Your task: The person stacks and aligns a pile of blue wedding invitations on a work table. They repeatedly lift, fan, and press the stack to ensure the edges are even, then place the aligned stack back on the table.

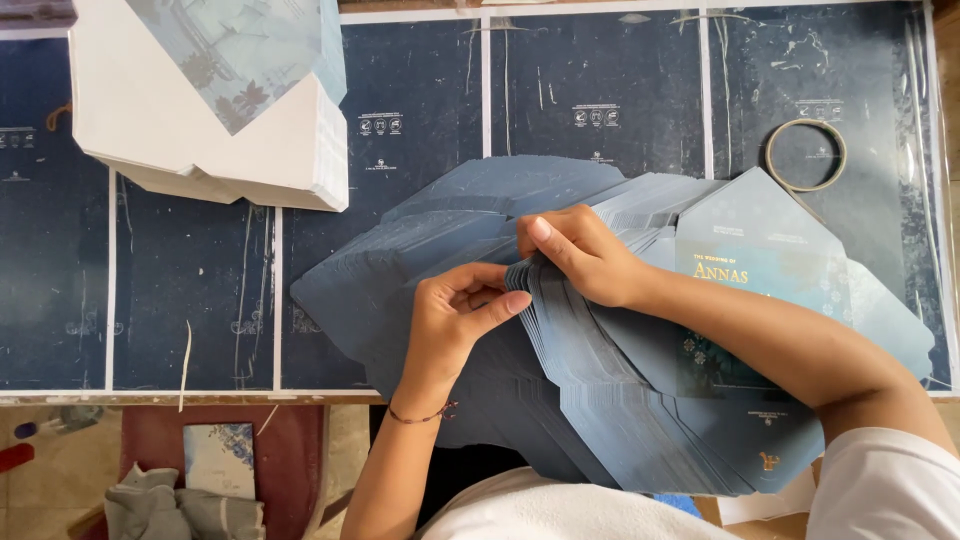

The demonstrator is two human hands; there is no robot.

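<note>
A large fanned spread of blue-grey die-cut card envelopes (600, 400) lies across the dark table (190, 290) in front of me. My left hand (455, 310) pinches the edge of a flap in the middle of the spread. My right hand (580, 255) presses fingers down on the fanned edges just right of it, thumb up. One unfolded envelope (770, 250) with gold lettering lies on top at the right, under my right forearm.
A thick stack of white-backed cards (200, 110) sits at the back left, one printed pale blue sheet on top. A roll of tape (806, 155) lies at the back right. Below the table edge are a red stool and grey cloth (180, 505).
</note>
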